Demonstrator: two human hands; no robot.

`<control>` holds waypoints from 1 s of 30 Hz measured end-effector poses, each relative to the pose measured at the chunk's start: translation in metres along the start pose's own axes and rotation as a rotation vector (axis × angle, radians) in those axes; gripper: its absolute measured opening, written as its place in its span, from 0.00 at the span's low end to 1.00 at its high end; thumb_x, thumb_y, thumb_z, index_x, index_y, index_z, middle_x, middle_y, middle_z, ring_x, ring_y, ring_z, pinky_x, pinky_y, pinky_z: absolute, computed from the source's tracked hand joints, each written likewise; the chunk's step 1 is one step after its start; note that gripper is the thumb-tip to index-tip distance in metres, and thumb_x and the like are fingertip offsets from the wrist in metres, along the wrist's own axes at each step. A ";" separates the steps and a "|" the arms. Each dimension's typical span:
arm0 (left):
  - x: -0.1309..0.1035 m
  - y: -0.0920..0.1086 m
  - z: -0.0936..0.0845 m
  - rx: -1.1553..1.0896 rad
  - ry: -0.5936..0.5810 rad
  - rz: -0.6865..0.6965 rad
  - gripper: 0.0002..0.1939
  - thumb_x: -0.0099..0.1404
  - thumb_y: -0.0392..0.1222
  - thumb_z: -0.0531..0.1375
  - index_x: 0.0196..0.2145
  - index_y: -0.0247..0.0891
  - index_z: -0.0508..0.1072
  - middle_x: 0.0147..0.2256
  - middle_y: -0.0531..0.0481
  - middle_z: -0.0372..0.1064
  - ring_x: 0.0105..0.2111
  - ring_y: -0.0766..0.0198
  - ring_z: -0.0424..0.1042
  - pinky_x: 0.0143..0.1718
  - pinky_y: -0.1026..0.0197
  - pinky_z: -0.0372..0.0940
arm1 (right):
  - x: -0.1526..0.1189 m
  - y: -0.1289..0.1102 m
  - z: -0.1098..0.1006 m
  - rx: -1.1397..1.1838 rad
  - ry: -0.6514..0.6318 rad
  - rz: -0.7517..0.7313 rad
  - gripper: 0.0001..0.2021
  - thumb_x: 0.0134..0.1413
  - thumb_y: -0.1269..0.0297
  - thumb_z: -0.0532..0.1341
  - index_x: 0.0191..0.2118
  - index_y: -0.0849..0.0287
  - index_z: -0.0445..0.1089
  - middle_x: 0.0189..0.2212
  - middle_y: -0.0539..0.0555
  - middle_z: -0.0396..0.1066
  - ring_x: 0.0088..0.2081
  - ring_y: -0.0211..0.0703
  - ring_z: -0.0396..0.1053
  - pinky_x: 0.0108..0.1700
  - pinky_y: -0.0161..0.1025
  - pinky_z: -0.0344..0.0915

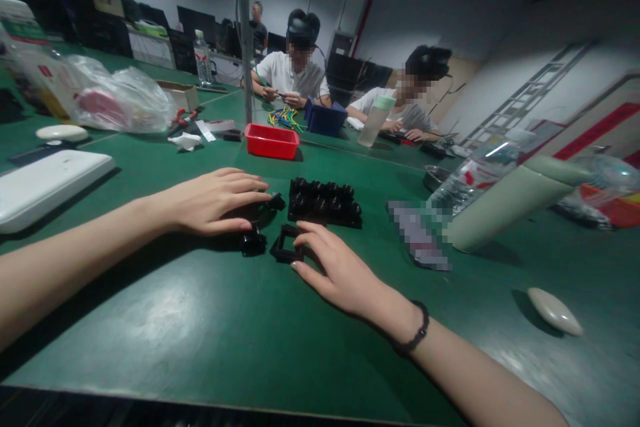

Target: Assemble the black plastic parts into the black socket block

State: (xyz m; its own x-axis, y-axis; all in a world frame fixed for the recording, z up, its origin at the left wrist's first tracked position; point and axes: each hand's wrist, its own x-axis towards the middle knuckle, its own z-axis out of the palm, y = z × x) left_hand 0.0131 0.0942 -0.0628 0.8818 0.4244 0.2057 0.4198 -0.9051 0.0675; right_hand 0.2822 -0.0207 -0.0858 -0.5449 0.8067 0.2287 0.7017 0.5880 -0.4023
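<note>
My left hand [215, 203] lies low over the table with its fingers stretched out and the thumb apart. Its fingertips reach a small black part [276, 201], and the thumb tip is beside another small black part [253, 242]; whether it touches them I cannot tell. My right hand [345, 270], a dark bracelet at its wrist, has thumb and fingers around the right side of a black square frame [285, 245]. Just beyond the hands sits a black block [325, 203] with rows of round knobs.
Past the block is a red tray [273, 141], then a dark blue bin [326, 117] and coloured strips [285, 119]. At right lie a green flask [515, 203], a pixelated flat object [417, 233] and a pale oval object [555, 311]. A white device [50, 187] is at left. Two people sit opposite.
</note>
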 end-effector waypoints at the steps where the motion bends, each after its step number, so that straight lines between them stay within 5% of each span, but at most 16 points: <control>1: 0.000 0.000 0.002 -0.006 -0.009 0.004 0.29 0.67 0.58 0.52 0.61 0.44 0.65 0.62 0.41 0.61 0.62 0.48 0.59 0.64 0.46 0.49 | 0.000 0.000 0.000 0.000 0.002 -0.001 0.10 0.62 0.63 0.58 0.47 0.60 0.66 0.59 0.66 0.63 0.63 0.52 0.61 0.61 0.55 0.63; 12: 0.003 0.005 0.022 -0.010 -0.060 -0.007 0.30 0.71 0.55 0.45 0.64 0.39 0.60 0.67 0.40 0.50 0.67 0.44 0.48 0.64 0.39 0.48 | 0.001 0.000 0.001 0.000 0.020 -0.016 0.09 0.62 0.62 0.58 0.46 0.60 0.66 0.57 0.65 0.66 0.61 0.50 0.62 0.61 0.53 0.62; 24: 0.008 0.006 0.029 0.103 0.019 0.038 0.28 0.74 0.54 0.42 0.60 0.37 0.66 0.65 0.37 0.53 0.65 0.44 0.54 0.62 0.40 0.53 | 0.005 -0.002 0.003 -0.041 0.046 -0.011 0.09 0.60 0.63 0.60 0.44 0.61 0.69 0.54 0.63 0.66 0.55 0.49 0.67 0.58 0.49 0.64; 30: 0.008 0.007 0.030 0.164 0.036 0.043 0.27 0.74 0.54 0.41 0.60 0.39 0.66 0.67 0.39 0.48 0.67 0.44 0.50 0.62 0.35 0.52 | 0.014 -0.015 0.000 -0.163 0.015 0.047 0.10 0.58 0.60 0.62 0.40 0.63 0.70 0.45 0.60 0.71 0.46 0.47 0.70 0.50 0.42 0.66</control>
State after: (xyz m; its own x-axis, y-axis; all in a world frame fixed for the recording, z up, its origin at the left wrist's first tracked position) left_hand 0.0291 0.0920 -0.0896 0.8925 0.3815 0.2405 0.4140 -0.9046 -0.1014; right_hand 0.2644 -0.0183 -0.0766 -0.5040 0.8334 0.2268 0.7918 0.5507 -0.2643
